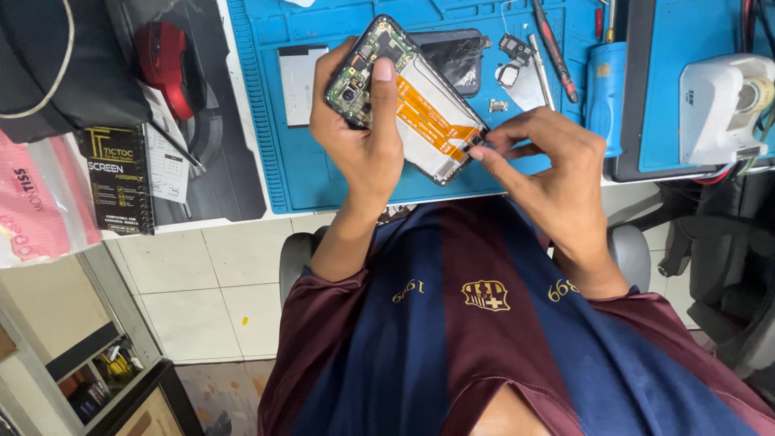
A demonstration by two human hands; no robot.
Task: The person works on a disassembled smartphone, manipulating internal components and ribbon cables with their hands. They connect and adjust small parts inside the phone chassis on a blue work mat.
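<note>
My left hand (359, 133) grips an opened smartphone (408, 101) with its back cover off, showing a circuit board, a white battery area and orange flex cables. The thumb lies across the phone's upper part. My right hand (545, 161) pinches at the phone's lower corner with thumb and fingertips, where a small dark part sits. The phone is held tilted above a blue repair mat (323, 182).
On the mat lie a cracked dark screen panel (456, 56), a grey metal plate (299, 81), small metal parts (517, 64), tweezers (541, 69) and a screwdriver (553, 48). A white device (722, 105) sits right. A red tool (165, 60), black box (117, 178) and pink bag (36, 202) lie left.
</note>
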